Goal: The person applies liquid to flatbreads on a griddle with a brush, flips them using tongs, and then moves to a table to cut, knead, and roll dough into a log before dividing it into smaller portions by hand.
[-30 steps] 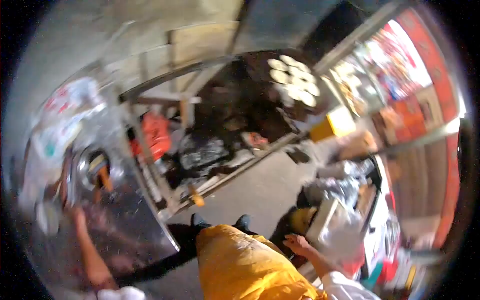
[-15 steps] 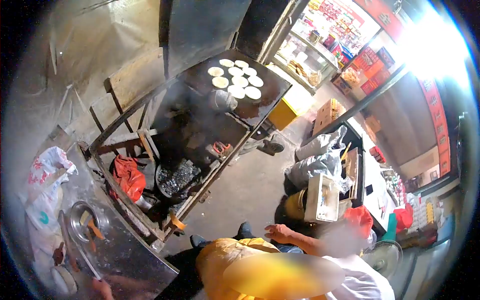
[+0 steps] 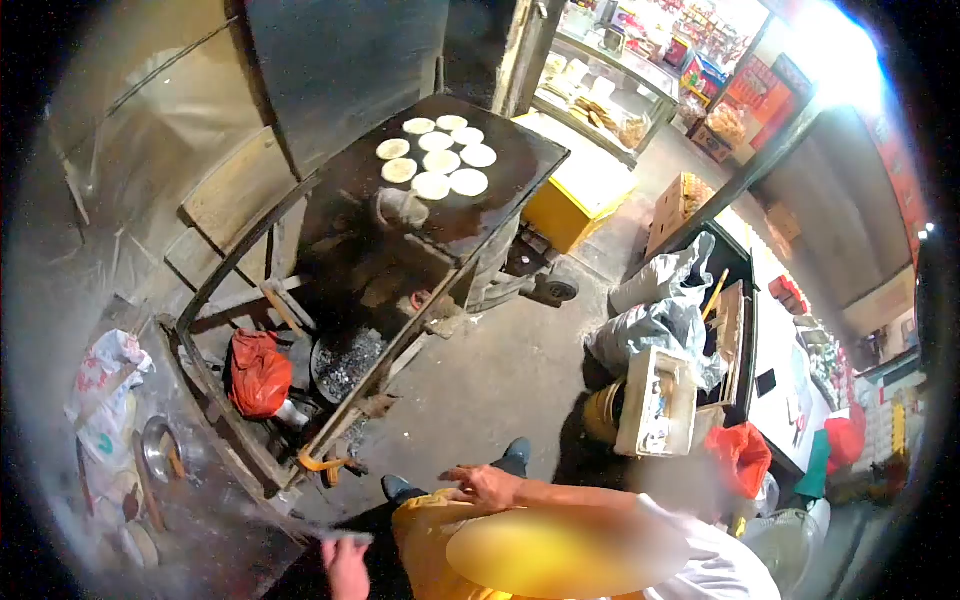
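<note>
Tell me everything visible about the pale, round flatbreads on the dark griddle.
The pale, round flatbreads number ten and look soft and doughy, with slightly uneven tones. They lie flat in one layer, close together; whether any edges meet is hard to tell. Beneath them is the dark, flat, metal-looking griddle. The bare left hand and bare right hand are both well away.

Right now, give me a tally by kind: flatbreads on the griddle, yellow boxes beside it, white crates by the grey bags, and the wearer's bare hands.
Flatbreads: 10
Yellow box: 1
White crate: 1
Hands, left hand and right hand: 2
Total: 14
</note>
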A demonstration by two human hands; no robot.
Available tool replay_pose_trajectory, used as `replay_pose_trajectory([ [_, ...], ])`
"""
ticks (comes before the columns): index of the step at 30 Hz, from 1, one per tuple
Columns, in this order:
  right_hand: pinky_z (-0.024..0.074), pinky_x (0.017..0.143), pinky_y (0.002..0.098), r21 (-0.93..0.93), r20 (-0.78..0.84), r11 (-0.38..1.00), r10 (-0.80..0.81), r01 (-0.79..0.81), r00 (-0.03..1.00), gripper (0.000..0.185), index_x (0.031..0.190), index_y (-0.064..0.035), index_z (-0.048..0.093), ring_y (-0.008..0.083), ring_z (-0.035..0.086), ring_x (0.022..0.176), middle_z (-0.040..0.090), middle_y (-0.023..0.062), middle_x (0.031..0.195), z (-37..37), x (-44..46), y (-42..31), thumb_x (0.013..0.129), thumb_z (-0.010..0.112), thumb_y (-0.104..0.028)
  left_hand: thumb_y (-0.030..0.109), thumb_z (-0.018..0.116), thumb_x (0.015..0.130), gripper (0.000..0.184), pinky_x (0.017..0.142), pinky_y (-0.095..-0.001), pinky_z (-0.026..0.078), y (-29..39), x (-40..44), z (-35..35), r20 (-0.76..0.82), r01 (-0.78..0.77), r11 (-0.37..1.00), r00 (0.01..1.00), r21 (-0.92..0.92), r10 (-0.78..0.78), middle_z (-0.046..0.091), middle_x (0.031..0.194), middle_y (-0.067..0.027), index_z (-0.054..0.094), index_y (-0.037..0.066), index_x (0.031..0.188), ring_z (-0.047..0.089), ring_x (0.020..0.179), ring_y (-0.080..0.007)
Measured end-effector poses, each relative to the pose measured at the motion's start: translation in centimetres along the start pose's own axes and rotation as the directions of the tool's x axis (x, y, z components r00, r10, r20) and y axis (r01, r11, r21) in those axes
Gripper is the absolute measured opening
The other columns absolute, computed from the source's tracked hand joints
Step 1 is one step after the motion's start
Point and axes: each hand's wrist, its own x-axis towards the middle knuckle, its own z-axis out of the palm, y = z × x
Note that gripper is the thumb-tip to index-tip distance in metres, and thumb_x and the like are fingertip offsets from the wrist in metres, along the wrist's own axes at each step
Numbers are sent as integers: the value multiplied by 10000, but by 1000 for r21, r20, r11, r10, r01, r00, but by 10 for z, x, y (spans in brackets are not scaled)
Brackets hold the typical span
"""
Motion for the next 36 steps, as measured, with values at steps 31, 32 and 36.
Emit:
replay_pose_trajectory([
  [31,454,628,317,647,-557,761,500,-31,663,288,1106,-6,658,113,493,686,541,-3,751,-355,-3,152,1070,534,-263,221,624,998,352,766,-294,555,29,258,522,433,-303,856,895,418,105,711,1116,-82,598,42,1300,686,879,-153],
  [32,467,673,359,516,-654,856,405,-14,639,299,1109,0,649,145,504,731,553,20,766,-359,8,158,1066,538,-274,216,623,995,358,746,-285,543,44,266,542,412,-309,842,904,443,115,706,1083,-77,597,40,1307,670,840,-147],
  [36,482,728,438,467,-681,884,369,-14,633,319,1059,-16,635,260,545,734,615,170,811,-401,37,143,1073,505,-308,233,565,1014,206,584,-267,452,77,322,596,511,-417,763,849,494,133,606,821,-43,630,43,1061,489,588,-101],
])
